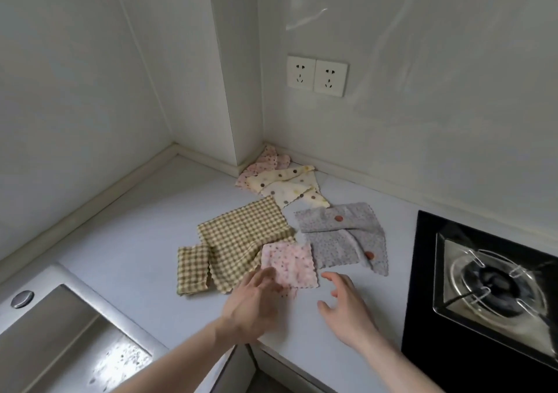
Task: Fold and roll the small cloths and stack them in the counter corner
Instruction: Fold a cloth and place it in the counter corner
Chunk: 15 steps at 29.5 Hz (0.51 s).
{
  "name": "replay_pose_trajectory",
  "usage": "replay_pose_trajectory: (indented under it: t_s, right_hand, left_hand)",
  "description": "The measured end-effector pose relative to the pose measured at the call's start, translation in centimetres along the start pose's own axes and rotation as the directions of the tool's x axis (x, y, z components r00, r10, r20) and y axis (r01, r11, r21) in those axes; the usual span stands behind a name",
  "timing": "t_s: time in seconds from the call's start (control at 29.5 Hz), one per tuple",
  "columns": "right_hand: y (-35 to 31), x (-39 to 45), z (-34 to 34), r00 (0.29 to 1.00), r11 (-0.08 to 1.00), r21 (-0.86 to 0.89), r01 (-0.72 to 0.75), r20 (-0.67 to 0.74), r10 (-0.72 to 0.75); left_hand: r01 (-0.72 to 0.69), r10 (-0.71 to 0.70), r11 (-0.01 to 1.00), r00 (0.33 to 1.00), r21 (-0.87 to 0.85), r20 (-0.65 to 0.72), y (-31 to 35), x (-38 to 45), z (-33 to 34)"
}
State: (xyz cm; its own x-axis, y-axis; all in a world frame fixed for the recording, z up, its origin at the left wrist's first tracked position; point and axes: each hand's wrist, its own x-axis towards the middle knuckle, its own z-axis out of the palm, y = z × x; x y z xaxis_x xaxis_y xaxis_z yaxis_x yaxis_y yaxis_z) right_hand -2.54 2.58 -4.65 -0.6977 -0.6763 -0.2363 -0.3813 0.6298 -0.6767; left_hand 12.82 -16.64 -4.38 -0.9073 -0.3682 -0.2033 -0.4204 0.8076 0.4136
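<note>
Pink cloth (291,264) is the one in play rn, lying flat-ish on the surface (145,211), partly over the big checked cloth (244,235). From the head cam it sits just ahead of both hands, a bit closer to the left hand (252,302). That hand's fingertips look to be on its near-left corner, but it's blurry so I can't tell if it's pinching or just touching. Right hand (344,305) is spread wide, holding nothing, just beside the near-right corner and not on it. Cloth is roughly square, so no real long axis; edges run slightly skewed to the surface front.

Rest of the pile: small folded checked cloth (193,270) to the left, grey cloth (344,238) to the right, yellow dotted cloth (287,186) and another pink one (265,163) back in the corner, loose, not rolled.

Containers: sink (60,332) far left, nothing in it afaict. Gas hob (489,281) on the right.
</note>
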Motion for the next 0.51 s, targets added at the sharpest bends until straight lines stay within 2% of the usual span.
replay_pose_trajectory:
  t_s: [0.03,0.1,0.17,0.24,0.37,0.51]
  right_hand:
    - [0.6,0.6,1.2,0.999,1.0,0.003,0.026,-0.018,-0.026]
    - [2.2,1.4,3.9,0.975,0.986,-0.095,0.138,-0.163,-0.152]
    - [2.9,1.8,5.6,0.918,0.937,-0.299,0.181,-0.29,-0.27]
    - [3.4,2.1,6.3,0.876,0.915,-0.352,0.195,-0.356,-0.324]
    - [4.0,2.2,7.0,0.825,0.899,-0.365,0.243,-0.41,-0.389]
    - [4.3,2.3,7.1,0.819,0.875,-0.408,0.26,-0.388,-0.423]
  left_hand:
    - [-0.033,0.033,0.999,0.997,0.001,-0.068,-0.9,0.0,1.3]
    - [-0.089,0.095,0.995,0.978,0.038,-0.184,-2.2,-0.1,3.6]
    - [-0.12,0.136,0.99,0.96,0.078,-0.244,-2.9,0.1,4.9]
    - [-0.164,0.18,0.983,0.944,0.081,-0.277,-3.3,0.2,5.4]
    - [-0.194,0.207,0.978,0.925,0.073,-0.317,-3.7,-0.1,5.8]
    - [-0.192,0.221,0.975,0.903,0.112,-0.37,-3.7,-0.1,6.4]
